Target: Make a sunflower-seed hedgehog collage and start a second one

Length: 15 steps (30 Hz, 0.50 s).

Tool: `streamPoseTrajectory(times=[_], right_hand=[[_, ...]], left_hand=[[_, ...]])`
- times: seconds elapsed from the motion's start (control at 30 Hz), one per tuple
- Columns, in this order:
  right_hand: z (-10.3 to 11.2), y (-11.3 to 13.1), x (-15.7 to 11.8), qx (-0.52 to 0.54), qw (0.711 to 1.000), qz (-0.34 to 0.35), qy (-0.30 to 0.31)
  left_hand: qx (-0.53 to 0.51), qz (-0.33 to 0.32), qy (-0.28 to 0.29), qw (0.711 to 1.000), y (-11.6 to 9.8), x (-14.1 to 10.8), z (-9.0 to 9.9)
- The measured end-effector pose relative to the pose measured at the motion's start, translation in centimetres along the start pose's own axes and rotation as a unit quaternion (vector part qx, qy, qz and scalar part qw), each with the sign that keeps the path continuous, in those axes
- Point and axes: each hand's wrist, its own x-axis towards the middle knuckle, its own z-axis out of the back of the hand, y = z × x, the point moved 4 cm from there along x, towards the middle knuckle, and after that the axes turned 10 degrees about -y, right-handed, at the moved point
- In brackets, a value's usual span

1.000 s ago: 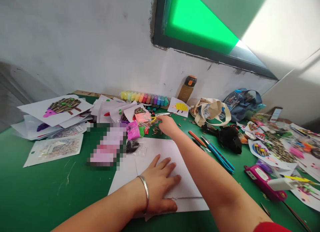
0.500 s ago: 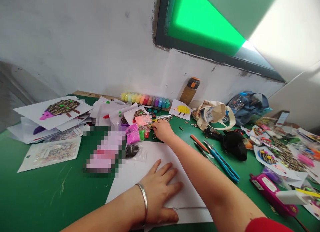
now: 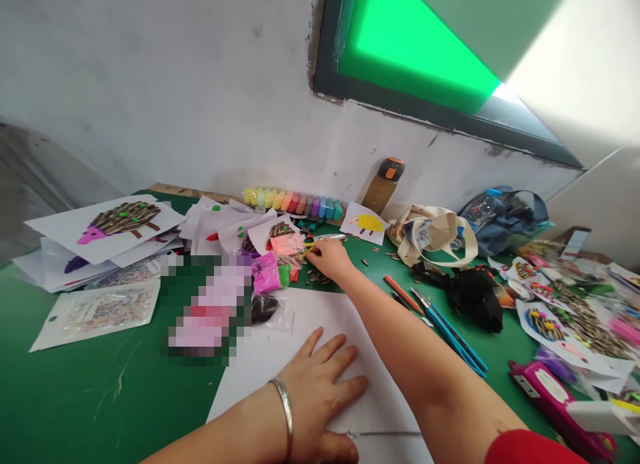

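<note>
My left hand (image 3: 323, 397), a silver bangle at its wrist, lies flat with spread fingers on white paper (image 3: 375, 404). Beyond the paper, my right hand (image 3: 330, 259) reaches among small craft packets, its fingers pinched together. A thin yellow thing (image 3: 308, 248) shows at those fingertips; its full shape is hidden. Just behind are a silver blade-like tool (image 3: 333, 237) and a pink packet (image 3: 287, 244). Left of the hand lie a magenta packet (image 3: 266, 272) and a green packet (image 3: 284, 275). A black lump in a clear bag (image 3: 265, 309) touches the paper's far edge.
Pictures of hedgehogs (image 3: 120, 221) are stacked at the left, behind a bead packet (image 3: 100, 311). Coloured clay (image 3: 293, 203) and a bottle (image 3: 384, 184) line the wall. To the right are blue tweezers (image 3: 450, 334), a canvas bag (image 3: 430, 231) and a magenta glue gun (image 3: 560, 411).
My right hand has shifted slightly nearer and right, its fingertips at the thin yellow thing. My left hand stays flat on the paper. The view has moved a little.
</note>
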Motion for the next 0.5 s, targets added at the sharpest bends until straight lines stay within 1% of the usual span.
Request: streamPoseTrajectory(times=[0.1,0.2,0.27,0.33,0.4,0.5], right_hand=[[0.3,-0.2,-0.7,-0.001,1.0,0.002,0.014],[1.4,-1.4,-1.3,0.002,0.999,0.005,0.039],[2.1,-2.1,-1.3,0.003,0.999,0.002,0.044],[2.4,-2.4,-0.9,0.001,0.999,-0.002,0.044],[2.1,-1.9,-0.4,-0.003,0.999,-0.008,0.046],[0.9,-0.6,0.4,-0.015,0.999,-0.021,0.045]], left_hand=[[-0.007,-0.001,-0.002,1.0,0.2,0.0,-0.3],[-0.009,0.003,-0.003,1.0,0.2,0.0,-0.2],[-0.007,0.004,-0.001,1.0,0.1,0.0,-0.2],[-0.003,0.007,0.0,1.0,0.1,0.0,-0.2],[-0.001,0.009,0.001,1.0,0.1,0.0,-0.1],[-0.002,0.004,0.005,1.0,0.2,0.0,-0.1]])
